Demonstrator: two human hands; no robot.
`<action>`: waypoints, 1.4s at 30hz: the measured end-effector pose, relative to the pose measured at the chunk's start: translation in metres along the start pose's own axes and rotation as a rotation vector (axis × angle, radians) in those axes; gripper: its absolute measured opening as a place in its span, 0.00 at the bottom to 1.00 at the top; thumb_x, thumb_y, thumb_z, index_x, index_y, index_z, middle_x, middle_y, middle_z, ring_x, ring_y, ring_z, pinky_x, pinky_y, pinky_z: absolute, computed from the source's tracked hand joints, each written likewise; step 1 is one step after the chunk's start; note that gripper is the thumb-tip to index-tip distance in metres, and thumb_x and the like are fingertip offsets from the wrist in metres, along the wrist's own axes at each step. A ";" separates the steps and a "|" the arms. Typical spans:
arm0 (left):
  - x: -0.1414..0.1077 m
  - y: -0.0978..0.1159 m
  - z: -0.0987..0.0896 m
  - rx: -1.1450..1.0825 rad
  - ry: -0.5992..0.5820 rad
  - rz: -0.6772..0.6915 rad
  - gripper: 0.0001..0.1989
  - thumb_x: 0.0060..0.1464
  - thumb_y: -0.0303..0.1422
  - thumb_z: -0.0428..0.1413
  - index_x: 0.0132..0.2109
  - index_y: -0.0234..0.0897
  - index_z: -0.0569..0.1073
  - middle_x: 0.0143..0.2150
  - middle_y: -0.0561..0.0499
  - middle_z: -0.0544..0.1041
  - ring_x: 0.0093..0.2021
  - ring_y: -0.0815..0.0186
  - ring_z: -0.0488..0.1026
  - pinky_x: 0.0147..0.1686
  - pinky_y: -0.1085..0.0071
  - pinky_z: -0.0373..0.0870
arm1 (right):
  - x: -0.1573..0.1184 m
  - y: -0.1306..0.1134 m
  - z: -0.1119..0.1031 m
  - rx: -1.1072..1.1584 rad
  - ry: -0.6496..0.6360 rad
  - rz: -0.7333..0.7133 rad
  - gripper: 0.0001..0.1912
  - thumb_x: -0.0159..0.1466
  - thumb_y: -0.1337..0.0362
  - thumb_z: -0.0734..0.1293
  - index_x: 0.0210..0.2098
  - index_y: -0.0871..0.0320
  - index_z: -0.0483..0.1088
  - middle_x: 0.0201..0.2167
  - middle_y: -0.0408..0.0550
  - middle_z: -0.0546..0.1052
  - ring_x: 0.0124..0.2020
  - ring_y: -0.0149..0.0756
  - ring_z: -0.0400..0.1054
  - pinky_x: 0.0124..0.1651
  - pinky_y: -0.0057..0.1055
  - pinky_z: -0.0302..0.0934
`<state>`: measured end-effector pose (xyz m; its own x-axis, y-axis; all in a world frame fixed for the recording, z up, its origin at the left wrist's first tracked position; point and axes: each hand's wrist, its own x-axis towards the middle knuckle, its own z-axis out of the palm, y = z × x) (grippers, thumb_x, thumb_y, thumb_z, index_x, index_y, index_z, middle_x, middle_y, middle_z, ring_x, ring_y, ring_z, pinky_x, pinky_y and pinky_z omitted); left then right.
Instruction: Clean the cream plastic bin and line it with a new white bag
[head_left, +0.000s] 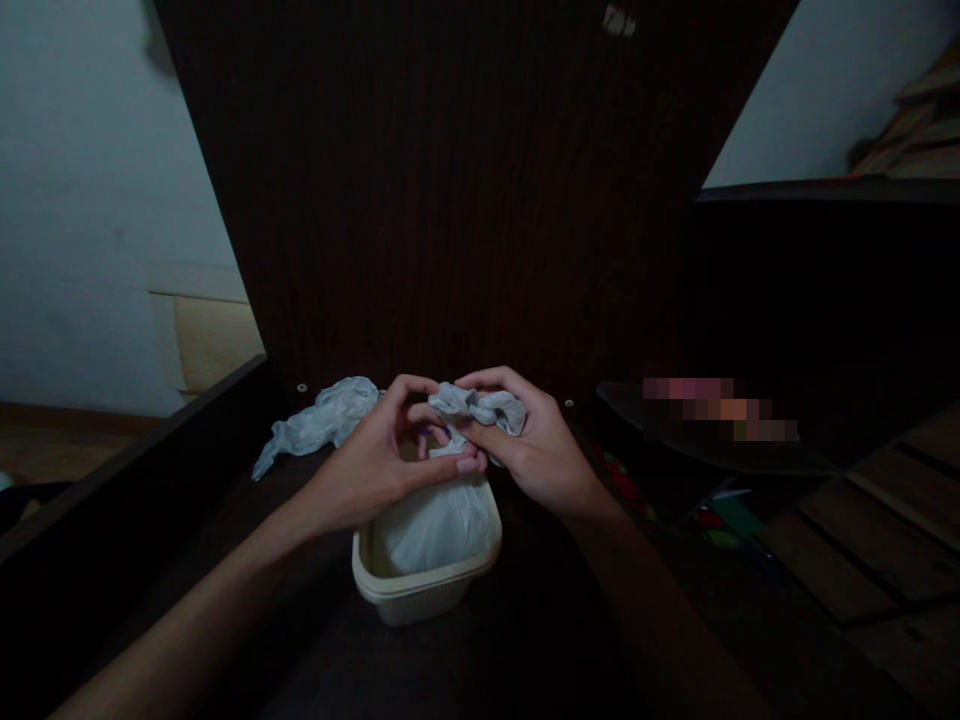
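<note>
A cream plastic container [427, 590] stands on a dark surface, with a whitish plastic bag [442, 528] bulging inside it. Above the container, the bag's gathered, twisted top is between both hands. My left hand [375, 455] curves around the left side of the gathered plastic, thumb and fingers closed on it. From the right, my right hand [529, 445] pinches the crumpled top, which puffs out over its fingers. What the bag contains is hidden. Another crumpled translucent bag [326, 420] lies behind my left hand, to the left of the container.
A dark wooden panel [465, 200] rises behind the hands. A low dark ledge [135, 440] runs along the left. On the right are a dark shelf [675, 455] with a pixelated patch, small colourful items [731, 520] below it, and wooden slats [885, 530].
</note>
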<state>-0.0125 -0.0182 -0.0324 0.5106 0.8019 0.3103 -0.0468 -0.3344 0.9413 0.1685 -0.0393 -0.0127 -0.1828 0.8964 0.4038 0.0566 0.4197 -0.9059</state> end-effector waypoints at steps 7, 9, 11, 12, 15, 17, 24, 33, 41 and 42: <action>0.003 0.000 -0.009 0.021 -0.006 0.047 0.24 0.54 0.39 0.66 0.53 0.40 0.66 0.40 0.51 0.78 0.40 0.62 0.78 0.40 0.66 0.75 | 0.001 0.001 -0.005 -0.002 -0.045 -0.024 0.12 0.57 0.67 0.74 0.41 0.56 0.73 0.34 0.42 0.76 0.30 0.30 0.69 0.32 0.28 0.63; 0.004 0.000 -0.010 0.047 0.005 0.053 0.25 0.54 0.38 0.67 0.54 0.40 0.66 0.41 0.50 0.79 0.41 0.62 0.78 0.40 0.66 0.75 | 0.002 0.000 -0.007 -0.060 -0.058 -0.069 0.12 0.56 0.67 0.75 0.40 0.57 0.74 0.34 0.43 0.77 0.33 0.32 0.70 0.36 0.29 0.64; 0.004 0.001 -0.009 0.061 -0.014 0.057 0.25 0.53 0.36 0.67 0.54 0.40 0.66 0.41 0.51 0.79 0.42 0.62 0.78 0.42 0.67 0.76 | 0.002 -0.001 -0.007 -0.102 -0.062 -0.098 0.10 0.56 0.67 0.75 0.38 0.58 0.75 0.33 0.43 0.77 0.34 0.32 0.70 0.36 0.29 0.64; 0.004 0.001 -0.009 0.066 -0.026 0.058 0.25 0.53 0.35 0.68 0.54 0.40 0.66 0.42 0.52 0.79 0.43 0.62 0.78 0.43 0.67 0.76 | 0.002 -0.001 -0.006 -0.110 -0.063 -0.105 0.10 0.56 0.66 0.75 0.37 0.58 0.75 0.32 0.43 0.77 0.33 0.32 0.70 0.36 0.29 0.64; 0.002 0.003 -0.007 0.114 -0.056 0.049 0.25 0.54 0.34 0.67 0.54 0.40 0.67 0.43 0.52 0.79 0.45 0.62 0.78 0.44 0.68 0.76 | 0.002 -0.001 -0.005 -0.106 -0.052 -0.113 0.09 0.56 0.66 0.75 0.36 0.58 0.75 0.31 0.42 0.77 0.31 0.32 0.70 0.34 0.29 0.63; 0.001 0.004 -0.006 0.171 -0.077 0.052 0.22 0.54 0.35 0.67 0.53 0.41 0.68 0.44 0.52 0.79 0.45 0.62 0.78 0.44 0.68 0.76 | 0.002 -0.002 -0.004 -0.106 -0.036 -0.116 0.08 0.56 0.66 0.75 0.35 0.58 0.75 0.31 0.43 0.78 0.31 0.33 0.70 0.34 0.29 0.63; -0.002 0.001 -0.009 0.570 -0.189 0.050 0.17 0.56 0.41 0.65 0.48 0.39 0.72 0.38 0.52 0.79 0.37 0.60 0.77 0.38 0.67 0.71 | 0.001 -0.004 -0.004 -0.167 0.030 -0.148 0.05 0.57 0.66 0.74 0.34 0.58 0.75 0.30 0.43 0.78 0.31 0.33 0.71 0.33 0.29 0.63; -0.004 0.013 -0.010 0.567 -0.186 0.079 0.11 0.59 0.41 0.62 0.40 0.39 0.72 0.33 0.56 0.73 0.34 0.65 0.72 0.34 0.70 0.66 | 0.000 -0.007 -0.006 -0.170 0.089 -0.152 0.07 0.58 0.66 0.74 0.34 0.57 0.74 0.29 0.43 0.77 0.29 0.32 0.69 0.31 0.29 0.62; -0.002 0.004 -0.006 0.418 -0.168 0.021 0.12 0.54 0.35 0.65 0.41 0.38 0.71 0.33 0.56 0.74 0.34 0.66 0.72 0.35 0.71 0.69 | 0.000 -0.007 -0.005 -0.191 0.076 -0.136 0.05 0.58 0.68 0.72 0.34 0.57 0.73 0.28 0.42 0.76 0.28 0.32 0.68 0.30 0.29 0.60; -0.002 0.004 -0.007 0.465 -0.180 0.017 0.11 0.54 0.36 0.65 0.39 0.38 0.71 0.32 0.56 0.73 0.32 0.66 0.71 0.33 0.71 0.67 | 0.000 -0.007 -0.005 -0.191 0.084 -0.137 0.05 0.58 0.69 0.72 0.34 0.57 0.73 0.28 0.42 0.76 0.28 0.32 0.67 0.30 0.28 0.59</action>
<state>-0.0193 -0.0178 -0.0287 0.6549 0.7102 0.2583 0.3104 -0.5644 0.7649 0.1731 -0.0416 -0.0055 -0.1196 0.8349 0.5372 0.2225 0.5499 -0.8051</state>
